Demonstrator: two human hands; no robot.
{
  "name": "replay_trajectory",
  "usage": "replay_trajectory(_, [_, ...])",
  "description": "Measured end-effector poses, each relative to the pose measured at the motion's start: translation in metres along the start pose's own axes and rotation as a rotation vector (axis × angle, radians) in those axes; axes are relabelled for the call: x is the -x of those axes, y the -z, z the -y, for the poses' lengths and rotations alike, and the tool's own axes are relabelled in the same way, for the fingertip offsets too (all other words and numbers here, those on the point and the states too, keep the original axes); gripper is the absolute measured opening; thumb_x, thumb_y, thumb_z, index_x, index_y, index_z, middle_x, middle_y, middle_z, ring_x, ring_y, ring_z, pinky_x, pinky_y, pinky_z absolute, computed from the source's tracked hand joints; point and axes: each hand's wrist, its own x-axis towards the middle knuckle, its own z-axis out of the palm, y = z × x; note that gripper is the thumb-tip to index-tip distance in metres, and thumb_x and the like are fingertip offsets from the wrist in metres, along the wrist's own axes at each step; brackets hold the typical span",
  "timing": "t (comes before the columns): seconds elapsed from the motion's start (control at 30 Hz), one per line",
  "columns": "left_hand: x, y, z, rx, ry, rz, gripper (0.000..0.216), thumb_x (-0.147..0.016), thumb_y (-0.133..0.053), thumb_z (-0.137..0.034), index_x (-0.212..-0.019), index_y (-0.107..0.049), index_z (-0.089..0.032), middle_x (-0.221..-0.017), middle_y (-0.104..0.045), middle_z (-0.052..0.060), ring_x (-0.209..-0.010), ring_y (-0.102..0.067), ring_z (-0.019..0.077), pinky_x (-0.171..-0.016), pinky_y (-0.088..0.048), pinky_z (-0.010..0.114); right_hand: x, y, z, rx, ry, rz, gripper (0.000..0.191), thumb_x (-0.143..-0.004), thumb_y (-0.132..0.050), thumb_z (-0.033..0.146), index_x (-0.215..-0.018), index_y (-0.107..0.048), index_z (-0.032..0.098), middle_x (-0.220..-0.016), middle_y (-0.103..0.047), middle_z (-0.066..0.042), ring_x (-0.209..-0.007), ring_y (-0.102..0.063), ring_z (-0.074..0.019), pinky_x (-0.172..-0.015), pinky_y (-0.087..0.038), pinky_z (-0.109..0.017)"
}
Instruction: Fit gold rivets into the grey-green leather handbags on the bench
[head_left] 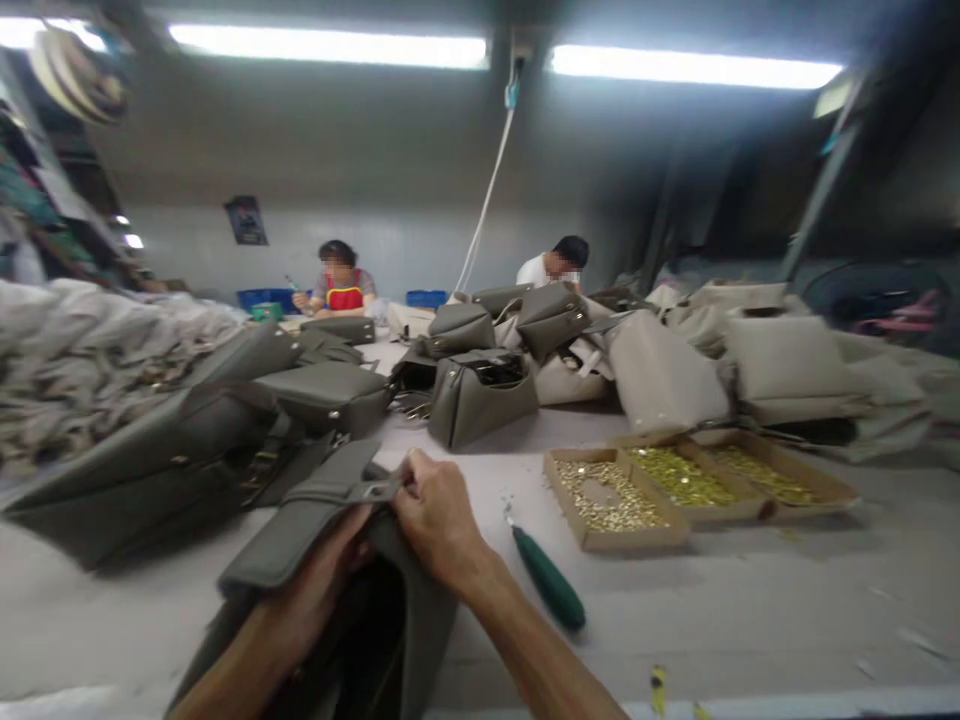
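Close to the near edge of the table, a grey-green handbag is held, its flap turned up toward the camera and a strap with a small metal fitting lying across the top. The strap end is pinched between thumb and fingers of the right hand, which is closed on it just beside the fitting. The left hand is pushed into the bag's opening under the flap; its fingers are hidden there, so whether it is clenched or loose cannot be told. Just to the right of the bag, a tool with a green handle is laid on the table surface, its metal tip pointing away. Further right, three shallow cardboard trays are set side by side, filled with small gold-coloured hardware. Beyond them, more bags in grey-green and in pale beige are heaped across the table. At the far end, two other people are seated, one in a red apron and one in a white shirt
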Motion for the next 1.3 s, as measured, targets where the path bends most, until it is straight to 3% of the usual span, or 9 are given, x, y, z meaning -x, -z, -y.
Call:
replay_trajectory(0.07, [0.002,0.008,0.004,-0.052,-0.019,0.018,0.054,-0.061,-0.084,-0.048,-0.099,-0.063,-0.015,-0.094,-0.061,0.004,-0.078,-0.054,0.015,-0.062,-0.046,0.019,0.009,-0.006,0.006,-0.03,-0.09,-0.101,0.019,-0.084,-0.063,0.017,-0.07,-0.05,0.017,-0.063,-0.055,0.001,-0.06,-0.051,-0.0153,-0.055,-0.026,-0.024])
replay_trajectory(0.2, [0.0,0.007,0.008,-0.121,-0.118,0.098,0.043,-0.073,-0.075,-0.05,-0.095,-0.064,-0.015,-0.08,-0.057,0.001,-0.068,-0.047,0.01,-0.06,-0.041,0.017,0.018,-0.008,0.013,-0.147,-0.179,-0.155,0.02,-0.083,-0.062,0.015,-0.068,-0.048,0.017,-0.061,-0.054,0.001,-0.059,-0.051,-0.015,-0.055,-0.027,-0.024])
replay_trajectory(0.47, [-0.002,0.005,0.002,-0.085,-0.101,0.153,0.041,-0.073,-0.073,-0.051,-0.081,-0.06,-0.013,-0.064,-0.048,-0.001,-0.055,-0.039,0.0081,-0.049,-0.033,0.017,-0.003,0.02,-0.003,-0.227,0.047,0.072,0.012,-0.085,-0.061,0.011,-0.074,-0.058,0.015,-0.067,-0.058,0.003,-0.066,-0.053,-0.0119,-0.061,-0.035,-0.02])
replay_trajectory(0.63, [-0.001,0.003,0.001,-0.077,-0.105,0.155,0.042,-0.073,-0.073,-0.052,-0.079,-0.059,-0.013,-0.062,-0.045,-0.002,-0.055,-0.037,0.008,-0.049,-0.031,0.017,-0.009,0.02,-0.002,-0.17,0.106,0.14,0.019,-0.076,-0.069,0.007,-0.067,-0.054,0.015,-0.059,-0.054,0.006,-0.058,-0.049,-0.0099,-0.056,-0.031,-0.02])
replay_trajectory(0.87, [0.001,0.003,0.001,-0.04,-0.089,0.14,0.043,-0.073,-0.074,-0.05,-0.093,-0.062,-0.014,-0.079,-0.055,0.002,-0.065,-0.045,0.0099,-0.058,-0.038,0.018,-0.008,0.003,0.001,-0.05,-0.014,0.018,0.024,-0.081,-0.068,0.02,-0.065,-0.051,0.016,-0.058,-0.052,0.003,-0.056,-0.047,-0.0122,-0.054,-0.026,-0.024])
replay_trajectory(0.97, [-0.002,0.003,-0.001,-0.042,-0.108,0.202,0.036,-0.077,-0.072,-0.046,-0.095,-0.062,-0.016,-0.078,-0.055,0.001,-0.067,-0.047,0.0098,-0.061,-0.039,0.017,-0.005,0.007,0.005,-0.03,-0.052,0.02,0.021,-0.085,-0.064,0.024,-0.069,-0.053,0.016,-0.063,-0.057,0.001,-0.061,-0.05,-0.0137,-0.056,-0.028,-0.024])
replay_trajectory(1.07, [-0.008,0.005,-0.01,-0.061,-0.1,0.286,0.035,-0.079,-0.069,-0.048,-0.081,-0.06,-0.015,-0.066,-0.05,-0.002,-0.057,-0.043,0.0078,-0.054,-0.036,0.016,0.006,0.025,0.016,0.046,-0.043,0.094,0.025,-0.086,-0.064,0.036,-0.074,-0.056,0.016,-0.067,-0.059,-0.001,-0.062,-0.052,-0.0157,-0.056,-0.029,-0.025])
replay_trajectory(1.17, [-0.016,0.01,-0.028,-0.083,-0.053,0.317,0.042,-0.075,-0.071,-0.052,-0.076,-0.058,-0.012,-0.07,-0.054,0.002,-0.059,-0.048,0.0095,-0.054,-0.039,0.018,0.024,0.043,0.035,0.377,-0.002,0.251,0.036,-0.082,-0.064,0.052,-0.077,-0.058,0.017,-0.068,-0.061,-0.005,-0.064,-0.056,-0.0207,-0.054,-0.026,-0.027])
replay_trajectory(1.3, [-0.018,0.025,-0.058,-0.132,-0.034,0.365,0.045,-0.071,-0.075,-0.052,-0.076,-0.059,-0.01,-0.071,-0.054,0.004,-0.057,-0.049,0.0098,-0.051,-0.037,0.018,0.041,0.056,0.05,0.718,0.072,0.511,0.033,-0.085,-0.058,0.049,-0.078,-0.064,0.017,-0.069,-0.063,-0.011,-0.064,-0.06,-0.0263,-0.052,-0.019,-0.03])
